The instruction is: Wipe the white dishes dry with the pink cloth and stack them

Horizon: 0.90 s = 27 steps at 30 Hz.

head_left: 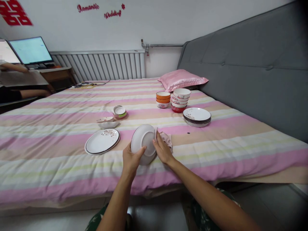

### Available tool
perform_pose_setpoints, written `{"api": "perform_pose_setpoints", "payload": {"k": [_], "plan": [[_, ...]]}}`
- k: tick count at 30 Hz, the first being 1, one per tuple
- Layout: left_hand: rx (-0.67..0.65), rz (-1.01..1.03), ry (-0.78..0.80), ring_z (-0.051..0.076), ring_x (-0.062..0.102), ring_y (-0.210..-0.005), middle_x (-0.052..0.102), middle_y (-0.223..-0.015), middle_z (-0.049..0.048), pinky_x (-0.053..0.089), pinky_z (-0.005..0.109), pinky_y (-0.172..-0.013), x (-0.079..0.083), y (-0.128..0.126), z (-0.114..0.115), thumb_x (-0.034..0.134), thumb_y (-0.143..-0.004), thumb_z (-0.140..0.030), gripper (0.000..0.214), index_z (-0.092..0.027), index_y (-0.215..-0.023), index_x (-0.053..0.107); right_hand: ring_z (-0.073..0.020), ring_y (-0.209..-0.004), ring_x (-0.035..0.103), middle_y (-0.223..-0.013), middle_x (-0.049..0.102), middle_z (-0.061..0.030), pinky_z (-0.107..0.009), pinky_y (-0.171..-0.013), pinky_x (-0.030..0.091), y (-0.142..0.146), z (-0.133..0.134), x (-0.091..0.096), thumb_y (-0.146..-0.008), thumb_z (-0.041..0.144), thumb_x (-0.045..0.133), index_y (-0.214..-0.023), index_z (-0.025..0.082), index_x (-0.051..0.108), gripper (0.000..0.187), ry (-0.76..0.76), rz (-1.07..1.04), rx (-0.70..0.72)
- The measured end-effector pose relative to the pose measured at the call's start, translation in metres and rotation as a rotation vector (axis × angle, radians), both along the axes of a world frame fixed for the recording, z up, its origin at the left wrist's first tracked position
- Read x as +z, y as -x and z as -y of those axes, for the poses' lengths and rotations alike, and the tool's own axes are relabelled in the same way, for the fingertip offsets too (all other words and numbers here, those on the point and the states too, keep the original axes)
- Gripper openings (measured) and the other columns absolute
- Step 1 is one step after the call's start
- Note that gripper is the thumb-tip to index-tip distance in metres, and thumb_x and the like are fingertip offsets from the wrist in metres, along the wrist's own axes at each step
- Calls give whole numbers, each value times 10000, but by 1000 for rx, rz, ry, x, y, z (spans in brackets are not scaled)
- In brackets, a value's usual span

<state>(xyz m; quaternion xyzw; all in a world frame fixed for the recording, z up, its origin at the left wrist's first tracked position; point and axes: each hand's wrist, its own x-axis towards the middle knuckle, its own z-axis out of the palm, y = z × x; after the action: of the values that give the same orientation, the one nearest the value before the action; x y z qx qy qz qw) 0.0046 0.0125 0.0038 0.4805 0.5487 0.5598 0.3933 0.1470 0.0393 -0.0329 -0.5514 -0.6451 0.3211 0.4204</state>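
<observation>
A white plate [140,136] is tilted up over the near side of the bed, its underside and foot ring facing me. My left hand [132,158] grips its lower left rim, thumb across the underside. At the opposite edge, my right hand [164,150] presses a pale pink cloth [167,140] round the rim; part of the cloth hangs behind the hand. Left of my hands, flat plates [101,141] with a dark rim and a floral print lie stacked. Beyond them are shallow white dishes [109,125] and a small stack of little dishes [119,111].
To the right stand a plate stack [197,115], a bowl stack [181,94] and orange-and-white bowls [163,100]. A pink pillow [181,79] rests near the grey headboard [245,67]. Cables [90,84] lie at the far left. Another person's arm [14,67] shows beside a monitor [31,50].
</observation>
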Motion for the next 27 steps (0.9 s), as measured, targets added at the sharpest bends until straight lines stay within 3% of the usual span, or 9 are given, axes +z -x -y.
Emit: {"api": "perform_pose_setpoints", "payload": {"k": [6, 10, 15, 21, 27], "plan": [[38, -1, 10, 225, 649, -806, 698, -938, 98, 528, 319, -687, 1, -1, -1, 739, -572, -349, 558, -111, -1060, 616, -267, -1265, 391, -1383, 396, -155, -437, -1017, 322, -2, 5, 10, -893, 410, 283, -1409, 102, 223, 604, 39, 250, -28], [49, -21, 0, 225, 648, -802, 698, -924, 96, 526, 322, -689, -1, 0, -1, 739, -573, -357, 553, -114, -1053, 616, -291, -1129, 520, -1269, 514, -181, -428, -931, 380, -1, 11, 17, -907, 404, 246, -1367, 98, 307, 556, 19, 398, -35], [58, -27, -11, 219, 645, -811, 698, -929, 89, 521, 314, -698, -2, 0, -1, 731, -583, -357, 545, -122, -1062, 614, -302, -1034, 569, -1175, 564, -220, -413, -849, 408, 0, 15, 18, -911, 381, 241, -1316, 67, 361, 527, 0, 517, -57], [82, -13, -17, 204, 642, -807, 699, -927, 79, 516, 295, -692, 0, -2, -1, 731, -583, -330, 520, -137, -1053, 623, -247, -949, 614, -1020, 644, -151, -343, -805, 418, 1, 16, 20, -909, 299, 272, -1258, 103, 396, 419, 41, 628, -102], [130, -40, -4, 213, 635, -826, 690, -948, 91, 510, 300, -690, -1, -1, -2, 730, -584, -338, 509, -135, -1039, 624, -253, -858, 643, -926, 672, -146, -336, -727, 433, 4, 22, 19, -904, 264, 298, -1274, 85, 375, 418, 44, 721, -116]]}}
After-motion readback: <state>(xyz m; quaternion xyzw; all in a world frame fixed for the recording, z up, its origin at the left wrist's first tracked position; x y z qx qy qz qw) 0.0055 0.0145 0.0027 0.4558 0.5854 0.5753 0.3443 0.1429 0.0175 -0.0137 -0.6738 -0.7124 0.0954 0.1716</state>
